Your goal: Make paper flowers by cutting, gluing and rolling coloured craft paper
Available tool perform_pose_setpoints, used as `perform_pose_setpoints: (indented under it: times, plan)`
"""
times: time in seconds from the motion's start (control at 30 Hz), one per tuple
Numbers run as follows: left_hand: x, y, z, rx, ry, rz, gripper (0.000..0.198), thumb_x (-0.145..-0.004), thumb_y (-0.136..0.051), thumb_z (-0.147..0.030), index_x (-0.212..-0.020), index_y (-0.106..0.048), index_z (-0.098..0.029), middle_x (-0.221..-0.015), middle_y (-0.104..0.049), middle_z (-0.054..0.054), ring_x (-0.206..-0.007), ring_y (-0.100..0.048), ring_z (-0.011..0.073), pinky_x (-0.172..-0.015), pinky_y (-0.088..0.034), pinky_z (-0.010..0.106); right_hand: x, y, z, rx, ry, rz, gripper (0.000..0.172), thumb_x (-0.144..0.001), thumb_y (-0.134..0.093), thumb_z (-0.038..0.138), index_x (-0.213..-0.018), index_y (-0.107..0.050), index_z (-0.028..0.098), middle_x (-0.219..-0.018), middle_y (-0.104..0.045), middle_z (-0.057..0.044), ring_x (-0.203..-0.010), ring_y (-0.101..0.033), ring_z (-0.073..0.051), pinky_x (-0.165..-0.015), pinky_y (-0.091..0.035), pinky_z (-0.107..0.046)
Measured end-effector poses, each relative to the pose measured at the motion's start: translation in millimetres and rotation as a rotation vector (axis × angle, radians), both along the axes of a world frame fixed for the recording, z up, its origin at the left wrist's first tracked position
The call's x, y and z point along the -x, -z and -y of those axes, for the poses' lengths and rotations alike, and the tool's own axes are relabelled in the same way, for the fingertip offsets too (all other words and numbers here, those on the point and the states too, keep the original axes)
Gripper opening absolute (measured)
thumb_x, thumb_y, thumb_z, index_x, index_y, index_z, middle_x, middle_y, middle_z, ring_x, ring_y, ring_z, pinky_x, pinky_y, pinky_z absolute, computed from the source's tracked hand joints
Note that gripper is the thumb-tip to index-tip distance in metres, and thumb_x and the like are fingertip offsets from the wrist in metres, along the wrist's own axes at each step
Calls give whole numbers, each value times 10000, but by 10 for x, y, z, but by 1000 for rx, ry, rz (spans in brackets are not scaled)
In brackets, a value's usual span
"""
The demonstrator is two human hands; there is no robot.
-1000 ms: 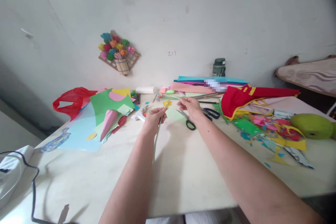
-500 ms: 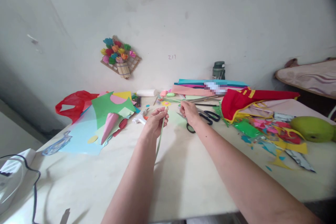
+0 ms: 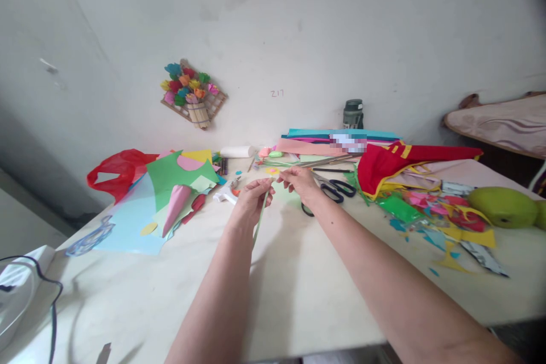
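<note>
My left hand (image 3: pixel 251 196) pinches the upper end of a thin pale-green stick (image 3: pixel 259 220) that slants down toward me. My right hand (image 3: pixel 302 181) is closed in a pinch just right of the stick's tip, the fingertips of both hands nearly meeting; what it holds is too small to make out. A small yellow paper flower (image 3: pixel 272 170) lies on the table right behind the hands. Black-handled scissors (image 3: pixel 333 191) lie just right of my right hand.
Green, blue and pink paper sheets with a pink cone (image 3: pixel 176 202) lie at left, beside a red plastic bag (image 3: pixel 119 168). A stack of coloured paper (image 3: pixel 341 139), red cloth (image 3: pixel 396 162), paper scraps (image 3: pixel 443 222) and a green fruit (image 3: pixel 503 206) fill the right. White glue gun (image 3: pixel 226 193).
My right hand moved left from near the scissors to meet the left hand at the stick's tip. The yellow flower, earlier at the stick's tip, now lies on the table behind.
</note>
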State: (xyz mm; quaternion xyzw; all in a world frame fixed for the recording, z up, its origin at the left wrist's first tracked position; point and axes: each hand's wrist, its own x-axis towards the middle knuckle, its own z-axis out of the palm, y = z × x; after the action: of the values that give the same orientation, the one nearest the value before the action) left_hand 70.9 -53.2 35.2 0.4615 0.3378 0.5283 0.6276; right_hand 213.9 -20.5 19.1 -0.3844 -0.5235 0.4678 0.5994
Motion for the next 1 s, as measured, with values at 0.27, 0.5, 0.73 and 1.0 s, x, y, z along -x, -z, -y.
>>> perform_pose_setpoints:
  times: [0.27, 0.5, 0.73, 1.0]
  plan:
    - [24, 44, -32, -13, -20, 28, 247, -559, -719, -270, -699, -584, -118, -531, -545, -8, -385, -442, 43, -373, -307, 160, -58, -53, 80, 45, -409, -130, 313, -702, -537, 418, -822, -651, 152, -787, -659, -59, -463, -507, -82, -422, -364, -209]
    - [36, 52, -41, -21, -39, 49, 244, -557, -721, -256, -700, -582, -116, -536, -541, -14, -396, -446, 37, -376, -315, 149, -21, -58, 82, -19, -350, -1, 202, -586, -684, 304, -666, -630, 126, -546, -573, 19, -409, -426, -45, -421, -332, -192]
    - [86, 49, -67, -8, -34, 122, 285, -580, -706, -263, -794, -577, -127, -512, -521, -32, -365, -417, 31, -340, -288, 135, -137, -22, -41, 25, -57, -309, 193, -615, -621, 304, -591, -500, 156, -448, -427, 70, -349, -318, -31, -356, -253, -182]
    - [89, 23, -52, 20, -25, 159, 293, -584, -696, -265, -809, -579, -118, -498, -496, -35, -362, -408, 25, -326, -285, 123, -156, -55, -36, 31, 25, -328, 282, -674, -557, 327, -500, -388, 182, -371, -305, 86, -308, -244, -33, -318, -186, -184]
